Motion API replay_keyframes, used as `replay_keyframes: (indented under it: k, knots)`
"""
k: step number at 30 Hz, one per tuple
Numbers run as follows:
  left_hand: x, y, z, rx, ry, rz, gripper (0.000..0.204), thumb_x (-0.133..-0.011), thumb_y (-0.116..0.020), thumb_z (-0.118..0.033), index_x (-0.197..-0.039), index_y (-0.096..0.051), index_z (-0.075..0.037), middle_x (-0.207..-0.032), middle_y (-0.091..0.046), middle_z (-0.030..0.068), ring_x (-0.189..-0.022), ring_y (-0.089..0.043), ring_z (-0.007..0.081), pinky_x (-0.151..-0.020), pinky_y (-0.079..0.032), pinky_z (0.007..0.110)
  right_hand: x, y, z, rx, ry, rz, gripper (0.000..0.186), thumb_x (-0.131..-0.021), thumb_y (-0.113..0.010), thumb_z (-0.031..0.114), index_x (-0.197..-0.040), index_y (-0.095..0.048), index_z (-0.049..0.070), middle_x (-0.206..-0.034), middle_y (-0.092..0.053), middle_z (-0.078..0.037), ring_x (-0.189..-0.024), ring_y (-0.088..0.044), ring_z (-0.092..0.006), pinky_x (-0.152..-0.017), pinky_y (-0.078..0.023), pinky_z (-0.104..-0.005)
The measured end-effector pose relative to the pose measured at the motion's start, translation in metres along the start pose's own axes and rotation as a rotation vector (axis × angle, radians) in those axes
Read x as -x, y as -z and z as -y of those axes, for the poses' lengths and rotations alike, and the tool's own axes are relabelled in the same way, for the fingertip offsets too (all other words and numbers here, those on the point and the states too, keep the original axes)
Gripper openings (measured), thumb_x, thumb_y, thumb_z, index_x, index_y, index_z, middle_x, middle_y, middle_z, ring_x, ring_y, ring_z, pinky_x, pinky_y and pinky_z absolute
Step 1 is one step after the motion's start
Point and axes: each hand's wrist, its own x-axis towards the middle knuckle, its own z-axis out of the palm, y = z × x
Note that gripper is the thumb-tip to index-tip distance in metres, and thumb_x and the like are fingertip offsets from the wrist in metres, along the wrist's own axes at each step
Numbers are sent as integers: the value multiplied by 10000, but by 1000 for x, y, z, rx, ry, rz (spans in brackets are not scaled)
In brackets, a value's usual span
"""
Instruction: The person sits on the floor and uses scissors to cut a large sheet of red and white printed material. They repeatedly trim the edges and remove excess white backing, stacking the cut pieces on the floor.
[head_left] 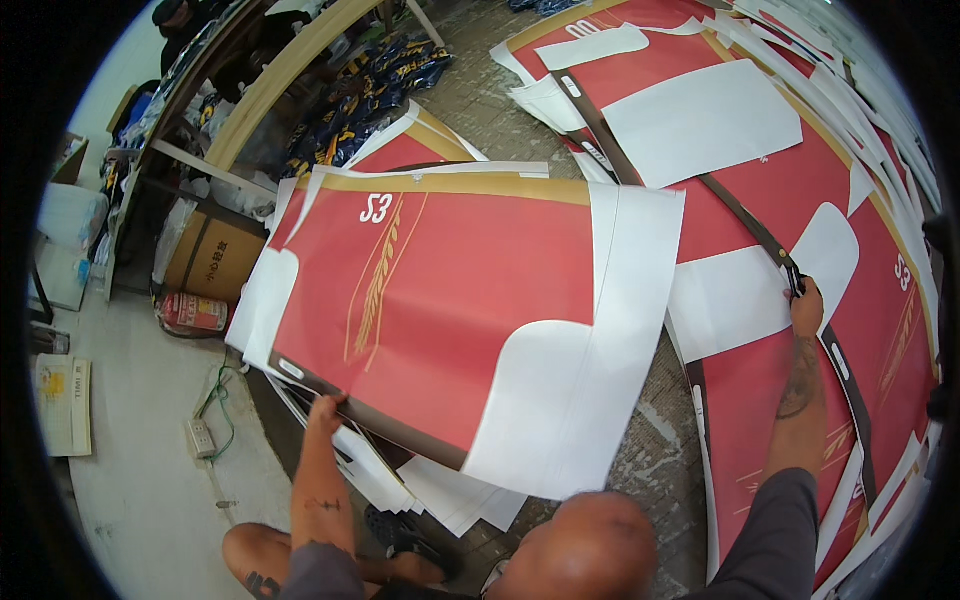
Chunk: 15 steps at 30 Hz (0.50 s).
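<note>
A large red printed sheet (pixel 450 280) with white cut-out shapes, a gold wheat-ear design and a brown band spreads out in front of me. My left hand (pixel 326 412) pinches its near edge at the brown band. Out to the right, my right hand (pixel 806 305) is closed round the black handles of a pair of scissors (pixel 792 272). The scissors' blades point up and left, over more red printed sheets (pixel 720 330) lying in a spread pile. Whether the blades touch those sheets, I cannot tell.
White-edged sheets (pixel 455 492) lie beneath the held one. To the left are a cardboard box (pixel 212 255), a red fire extinguisher (pixel 193 311) and a power strip (pixel 201 438) with a green cord. Dark blue bundles (pixel 375 90) lie beyond, beside a wooden frame (pixel 265 100). A person (pixel 180 30) is at the far left.
</note>
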Motion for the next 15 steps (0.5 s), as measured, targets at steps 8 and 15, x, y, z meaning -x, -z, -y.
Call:
replay_keyframes:
  k: [8, 15]
  knots:
    - [-14, 14, 1, -152, 186, -88, 618, -793, -545, 98, -1357, -339, -51, -1257, -522, 172, -1182, -504, 369, -944, -416, 613, -4, -4, -3, 127, -125, -126, 258, -786, -588, 41, -1039, -638, 46, -937, -676, -188, -888, -645, -360, -767, -496, -444]
    - [23, -26, 13, -799, -312, -524, 762, -789, -587, -12, -1455, -231, -115, -1360, -433, 199, -1218, -451, 401, -948, -403, 580, -19, 29, 92, -263, 102, -263, 278, -778, -615, 26, -1055, -641, 31, -912, -684, -161, -851, -660, -310, -767, -499, -364]
